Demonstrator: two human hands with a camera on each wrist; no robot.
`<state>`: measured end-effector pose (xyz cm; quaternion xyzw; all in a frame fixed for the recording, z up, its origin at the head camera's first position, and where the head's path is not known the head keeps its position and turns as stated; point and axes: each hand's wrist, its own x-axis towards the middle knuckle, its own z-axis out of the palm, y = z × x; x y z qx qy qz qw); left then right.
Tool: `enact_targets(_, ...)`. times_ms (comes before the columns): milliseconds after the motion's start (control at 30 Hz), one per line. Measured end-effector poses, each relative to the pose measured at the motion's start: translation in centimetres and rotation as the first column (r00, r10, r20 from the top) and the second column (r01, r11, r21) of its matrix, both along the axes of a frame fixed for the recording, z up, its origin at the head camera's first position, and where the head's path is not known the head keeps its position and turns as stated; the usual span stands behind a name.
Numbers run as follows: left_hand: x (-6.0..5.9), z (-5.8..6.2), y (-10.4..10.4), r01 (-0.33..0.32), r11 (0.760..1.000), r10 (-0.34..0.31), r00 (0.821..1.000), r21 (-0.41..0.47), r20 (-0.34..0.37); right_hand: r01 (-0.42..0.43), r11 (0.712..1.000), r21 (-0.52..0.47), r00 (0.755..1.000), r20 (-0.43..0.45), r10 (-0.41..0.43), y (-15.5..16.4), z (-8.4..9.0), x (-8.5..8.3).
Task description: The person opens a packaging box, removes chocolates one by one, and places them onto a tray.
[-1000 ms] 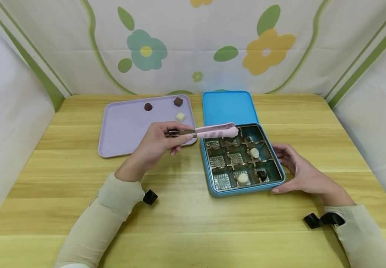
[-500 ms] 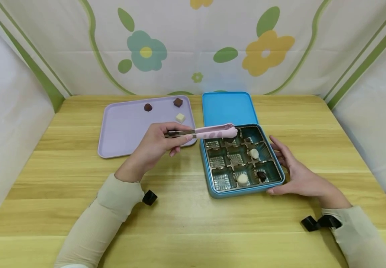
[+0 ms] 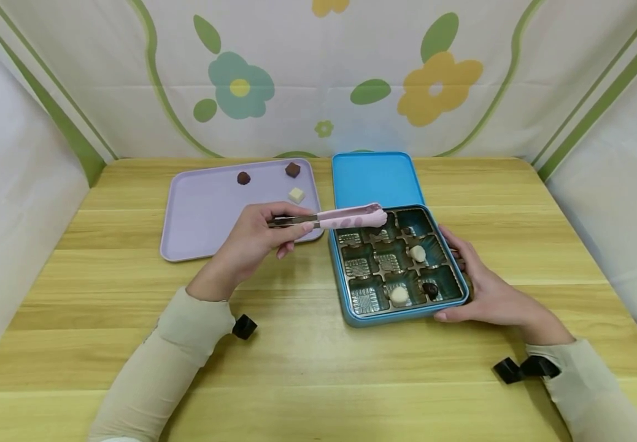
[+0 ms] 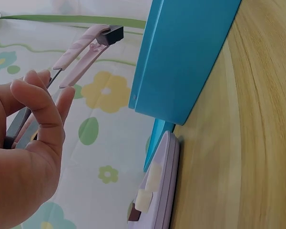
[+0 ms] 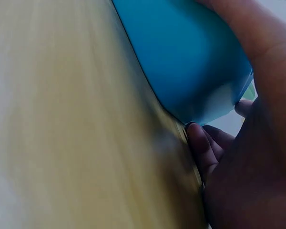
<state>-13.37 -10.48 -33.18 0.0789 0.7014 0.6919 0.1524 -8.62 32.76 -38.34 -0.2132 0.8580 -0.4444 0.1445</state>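
Observation:
My left hand (image 3: 249, 236) grips pink-tipped metal tongs (image 3: 351, 217), their tips over the back row of the sectioned blue tin (image 3: 296, 322). In the left wrist view, a dark chocolate cube (image 4: 115, 34) sits between the tong tips (image 4: 88, 40). My right hand (image 3: 490, 291) holds the tin by its right side, thumb at the front corner and fingers along the side. Two white chocolates (image 3: 399, 295) and a dark round one (image 3: 431, 290) lie in the tin's front and middle compartments. A small dark piece (image 3: 407, 231) shows in the back right compartment.
Left of the tin lies a lilac tray (image 3: 186, 227) bearing a round brown chocolate (image 3: 243, 178), a brown cube (image 3: 293, 170) and a white cube (image 3: 296, 195). The blue lid (image 3: 375, 178) lies behind the tin. A floral cloth (image 3: 296, 80) hangs at the table's back.
My right hand has shifted left and closed in around the tin's right side and front corner. The left hand and tongs have stayed almost still over the back row.

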Motion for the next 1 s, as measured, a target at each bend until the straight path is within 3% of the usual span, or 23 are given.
enact_targets(200,0.2,-0.5,-1.8,-0.049,0.999,0.048,0.999,0.021,0.019,-0.024,0.999,-0.026,1.000,0.017,0.025,0.3,-0.5,0.0)
enact_targets(667,0.6,-1.3,-8.8,-0.196,0.972,0.195,0.981,0.125,0.022,-0.016,1.000,-0.002,1.000,-0.011,0.016,0.8,-0.1,0.3)
enact_targets(1000,0.4,-2.0,-12.3,-0.314,0.932,0.298,0.948,0.178,0.114,-0.005,1.000,0.027,1.000,-0.014,0.006,0.8,-0.1,0.3)
